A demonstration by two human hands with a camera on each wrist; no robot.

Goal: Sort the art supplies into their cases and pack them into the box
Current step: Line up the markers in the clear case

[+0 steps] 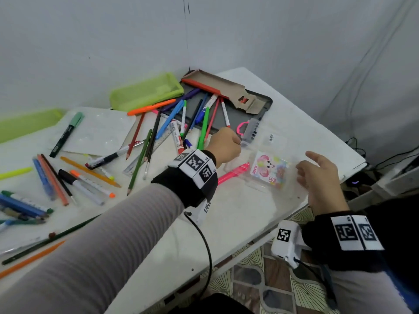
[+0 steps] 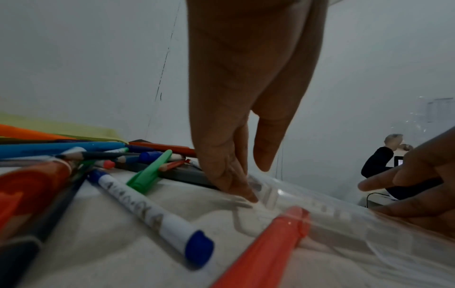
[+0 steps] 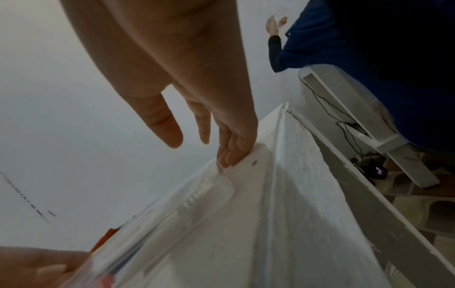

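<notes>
A: Where is the clear plastic case (image 1: 269, 171)?
B: On the white table (image 1: 238, 214), toward its 3 o'clock edge; a pink highlighter (image 1: 233, 173) lies at the case's 9 o'clock.
A: The hands?
B: The left hand (image 1: 224, 145) pinches the case's rim at 11 o'clock, fingers curled. The right hand (image 1: 322, 177) is relaxed, fingertips (image 3: 231, 157) touching its 3 o'clock edge.
A: Beyond?
B: Scattered pens (image 1: 174, 123) and a green pouch (image 1: 145, 91) toward 10 o'clock.

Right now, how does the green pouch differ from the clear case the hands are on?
The green pouch is opaque mesh fabric; the clear case is see-through plastic. The pouch lies untouched by the wall; the left hand and right hand touch the case's ends. Both lie flat on the table.
</notes>
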